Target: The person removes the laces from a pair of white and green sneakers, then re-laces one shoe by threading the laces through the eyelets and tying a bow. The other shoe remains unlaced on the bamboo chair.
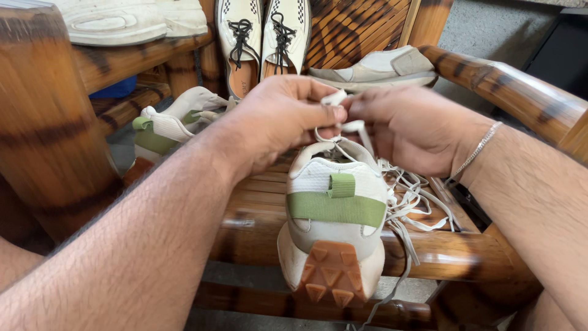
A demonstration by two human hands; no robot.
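Head view, frame centre: left hand (278,116), right hand (410,125) fingers pinched shut on white lace (352,127) above sneaker (335,227); risk: lace slipping, tangling.

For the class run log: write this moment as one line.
left hand pinching lace | right hand pinching lace | sneaker heel toward camera on bench

Both hands (349,119) perhaps pinching lace (352,127)
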